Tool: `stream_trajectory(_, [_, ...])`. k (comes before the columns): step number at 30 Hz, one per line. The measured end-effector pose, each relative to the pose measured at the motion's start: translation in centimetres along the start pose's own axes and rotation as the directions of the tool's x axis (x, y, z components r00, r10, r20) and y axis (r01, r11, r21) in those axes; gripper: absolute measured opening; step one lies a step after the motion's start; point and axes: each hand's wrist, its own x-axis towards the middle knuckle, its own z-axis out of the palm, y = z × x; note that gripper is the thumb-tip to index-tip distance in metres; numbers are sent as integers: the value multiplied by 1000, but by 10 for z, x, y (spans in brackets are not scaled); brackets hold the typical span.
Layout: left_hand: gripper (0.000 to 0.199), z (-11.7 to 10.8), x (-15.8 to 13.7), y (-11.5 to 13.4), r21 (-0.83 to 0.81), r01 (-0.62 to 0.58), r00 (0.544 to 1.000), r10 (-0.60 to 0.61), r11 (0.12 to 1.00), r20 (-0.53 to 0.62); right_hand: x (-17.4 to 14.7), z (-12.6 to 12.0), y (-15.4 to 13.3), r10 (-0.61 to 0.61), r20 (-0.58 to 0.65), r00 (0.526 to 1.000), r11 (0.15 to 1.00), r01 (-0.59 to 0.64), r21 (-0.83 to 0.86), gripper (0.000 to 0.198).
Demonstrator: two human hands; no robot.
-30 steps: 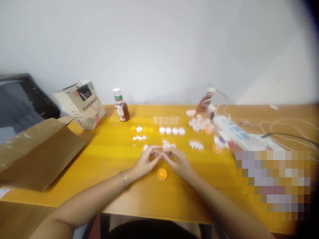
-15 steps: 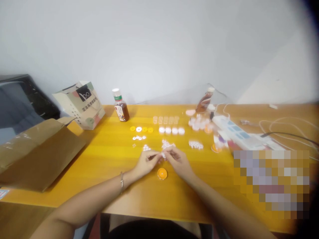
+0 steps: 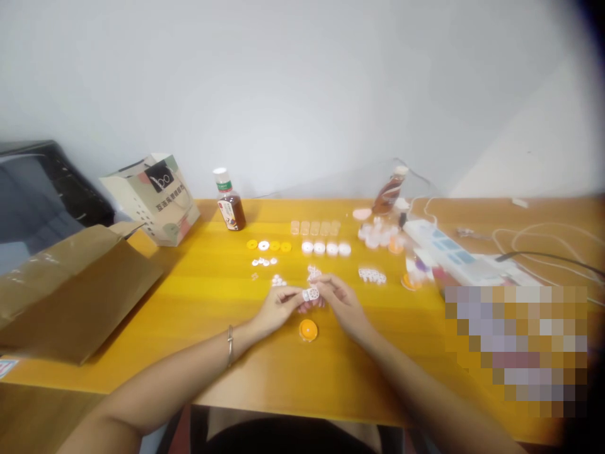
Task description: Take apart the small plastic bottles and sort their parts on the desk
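Between the fingertips of both hands is a small white plastic part (image 3: 311, 294) with a round, spoked pattern on one end. My left hand (image 3: 278, 309) pinches its left end, thumb on top. The fingers of my right hand (image 3: 342, 305) are closed at its right end. Just below the hands lies a round orange piece (image 3: 309, 330) with a pale centre and rim. Past my fingers is a pile of white small parts (image 3: 313, 273), partly hidden by the right hand. White round bits (image 3: 278, 281) sit beyond the left hand.
Rows of yellow and white rings (image 3: 275, 246), white discs (image 3: 332, 249) and clear orange-tinted pieces (image 3: 315, 228) lie farther back. Bottles (image 3: 231, 211) stand near the wall. At left are a cardboard box (image 3: 80, 302) and paper bag (image 3: 165, 202); at right, a power strip (image 3: 444, 246) with cables.
The white part has turned in my fingers, so its spoked round face now shows. My right fingers have shifted slightly; the things on the table stay put.
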Motion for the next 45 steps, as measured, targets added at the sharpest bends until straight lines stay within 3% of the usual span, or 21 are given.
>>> stream_trajectory(10, [36, 0, -1, 4, 33, 38, 999, -39, 999, 28, 1, 1, 6, 37, 19, 999, 998, -36, -42, 21])
stream_trajectory(13, [34, 0, -1, 2, 25, 42, 999, -42, 999, 20, -1, 1, 5, -44, 23, 999, 980, 48, -191, 19])
stream_trajectory(16, [34, -1, -2, 2, 47, 50, 998, -49, 998, -33, -2, -6, 4, -192, 43, 981, 886, 192, -423, 17])
stream_trajectory(18, [34, -2, -2, 2, 60, 46, 997, -42, 997, -67, 2, -17, 5, -260, -13, 966, 822, 214, -527, 17])
stream_trajectory(21, [34, -4, -1, 1, 55, 35, 995, -30, 998, -98, 11, -36, 7, -291, -209, 933, 799, 117, -590, 19])
stream_trajectory(23, [33, -4, 0, -2, 50, 36, 995, -31, 998, -96, 18, -46, 11, -262, -261, 929, 790, 51, -611, 23])
stream_trajectory(27, [34, -2, 1, -7, 73, 34, 996, -28, 997, -84, 28, -47, 27, -225, -153, 962, 746, 69, -663, 28])
stream_trajectory(32, [34, -3, 4, -13, 83, 23, 997, -16, 996, -81, 35, -39, 46, -281, -53, 958, 672, 158, -724, 27])
stream_trajectory(39, [34, -3, 4, -15, 101, 18, 996, -9, 995, -90, 33, -36, 37, -302, -90, 949, 720, 165, -674, 26])
stream_trajectory(45, [30, -2, 1, -16, 229, -45, 990, 74, 972, -117, 7, -15, 23, -410, 137, 902, 689, 405, -601, 28])
